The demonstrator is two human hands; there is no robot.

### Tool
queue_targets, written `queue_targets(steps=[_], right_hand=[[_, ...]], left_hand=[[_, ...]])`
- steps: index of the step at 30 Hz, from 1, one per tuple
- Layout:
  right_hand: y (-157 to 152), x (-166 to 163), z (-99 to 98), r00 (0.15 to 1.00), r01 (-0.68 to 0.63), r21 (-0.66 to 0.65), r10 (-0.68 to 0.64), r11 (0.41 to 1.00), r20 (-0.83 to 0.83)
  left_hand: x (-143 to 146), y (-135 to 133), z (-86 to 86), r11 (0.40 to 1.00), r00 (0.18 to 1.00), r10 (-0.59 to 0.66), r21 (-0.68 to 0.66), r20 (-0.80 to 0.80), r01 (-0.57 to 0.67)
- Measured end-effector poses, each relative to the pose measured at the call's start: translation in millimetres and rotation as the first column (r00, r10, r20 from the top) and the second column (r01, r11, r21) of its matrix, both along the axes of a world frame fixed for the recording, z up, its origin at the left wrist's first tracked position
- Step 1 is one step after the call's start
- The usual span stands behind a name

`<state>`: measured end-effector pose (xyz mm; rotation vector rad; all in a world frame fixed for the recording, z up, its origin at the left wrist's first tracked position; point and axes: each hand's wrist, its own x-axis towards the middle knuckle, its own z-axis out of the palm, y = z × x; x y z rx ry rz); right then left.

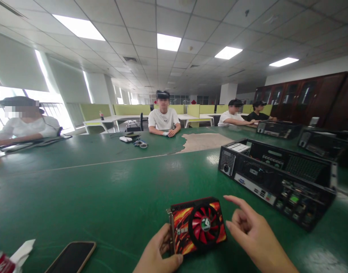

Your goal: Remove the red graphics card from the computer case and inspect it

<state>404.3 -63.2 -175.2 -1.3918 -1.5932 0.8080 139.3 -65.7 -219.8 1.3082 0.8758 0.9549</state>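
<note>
A graphics card [184, 231] with a flame pattern and a red fan is tilted up towards me, low in the middle of the head view. My left hand [159, 252] grips it at the metal bracket end, thumb across the lower front corner. Just off the card's right end is my right hand [252, 231], its index finger stretched out and thumb apart, the other fingers curled, with nothing held. To the right rests an opened black computer case [253, 178], its rear ports facing me and its inside partly showing.
A phone [73, 258] lies on the green table [119, 201] at lower left, near a red-labelled bottle [2, 261] and white paper [24, 250]. Small items [134, 140] lie further back. More cases [278, 129] stand far right. Several people sit around, one person [164, 119] opposite.
</note>
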Motion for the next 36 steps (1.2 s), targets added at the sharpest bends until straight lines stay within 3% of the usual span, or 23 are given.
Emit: queue_targets(steps=[5,10,13,17,20,23,28,31,36], right_hand=[[1.5,0.9,-7.0,0.995,-0.071,-0.135,0.079,0.988,0.056],[1.0,3.1,-12.2,0.986,-0.089,-0.126,0.106,0.988,0.131],[0.3,4.0,-12.9,0.985,-0.127,-0.190,0.147,0.974,0.093],[1.6,3.4,-12.7,0.997,-0.062,-0.095,0.067,0.994,0.043],[3.5,1.0,-13.9,0.991,-0.122,-0.085,0.116,0.989,-0.069],[4.9,-2.0,-15.4,0.996,-0.054,-0.048,0.050,0.997,-0.080],[6.7,-3.4,-15.8,0.987,-0.088,-0.090,0.074,0.992,-0.143],[10.5,1.2,-19.6,0.991,-0.021,-0.066,0.012,0.998,-0.137],[13.0,7.5,-22.7,0.998,-0.017,-0.046,0.015,0.999,-0.053]], left_hand=[[2.5,-3.5,3.1,1.000,0.999,0.028,0.001,0.017,-0.028],[2.2,-2.2,5.3,1.000,1.000,-0.005,0.023,0.010,0.005],[1.5,-1.1,5.9,1.000,1.000,-0.007,0.021,-0.006,0.007],[1.0,-1.6,6.3,1.000,1.000,-0.008,0.027,-0.027,0.009],[1.0,-2.5,4.6,0.999,1.000,-0.019,0.034,0.005,0.018],[1.1,-2.9,2.7,0.999,0.999,-0.024,0.042,0.028,0.023],[2.3,-2.9,6.6,1.000,0.999,-0.014,0.027,0.030,0.013],[3.1,-3.8,10.0,1.000,1.000,-0.012,0.023,0.014,0.011],[2.3,-3.7,7.2,0.999,1.000,-0.013,0.034,0.016,0.013]])
